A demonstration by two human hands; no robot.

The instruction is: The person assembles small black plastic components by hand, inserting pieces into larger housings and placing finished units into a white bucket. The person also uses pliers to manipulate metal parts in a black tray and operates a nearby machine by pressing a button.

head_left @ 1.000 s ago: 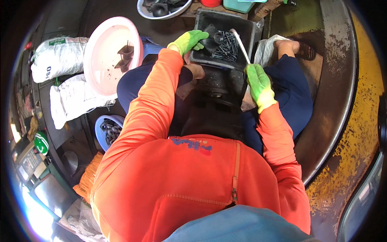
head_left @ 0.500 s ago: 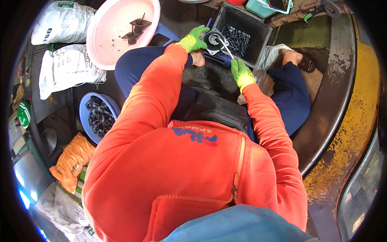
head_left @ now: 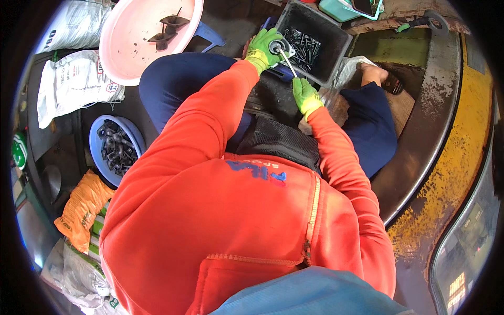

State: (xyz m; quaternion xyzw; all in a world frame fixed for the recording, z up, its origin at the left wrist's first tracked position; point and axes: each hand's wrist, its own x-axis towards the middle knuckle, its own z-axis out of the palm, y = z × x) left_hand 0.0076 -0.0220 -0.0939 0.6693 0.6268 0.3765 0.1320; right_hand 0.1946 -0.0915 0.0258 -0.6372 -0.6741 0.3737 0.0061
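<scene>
My left hand (head_left: pixel 263 48), in a yellow-green glove, is closed around a dark part with a round metal middle (head_left: pixel 278 47) and a pale flange. In my right hand (head_left: pixel 305 95), gloved alike, is the near end of a slim silvery metal rod tool (head_left: pixel 289 64). The tool's far end rests at the part's round middle; its tip is too small to make out. Just beyond, a dark grey bin (head_left: pixel 339 44) holds many dark bolts (head_left: pixel 303 48).
A pink basin (head_left: pixel 118 47) with two dark plate-like parts (head_left: pixel 167 30) stands at the far left. Nearer is a blue basin (head_left: pixel 137 137) full of black parts. White sacks (head_left: pixel 68 84) and an orange bag (head_left: pixel 84 210) lie left. A curved metal edge (head_left: pixel 420 173) runs along the right.
My left hand has shifted its hold, now covering more of the dark part's left side. My right hand and the rod tool have moved slightly left and nearer.
</scene>
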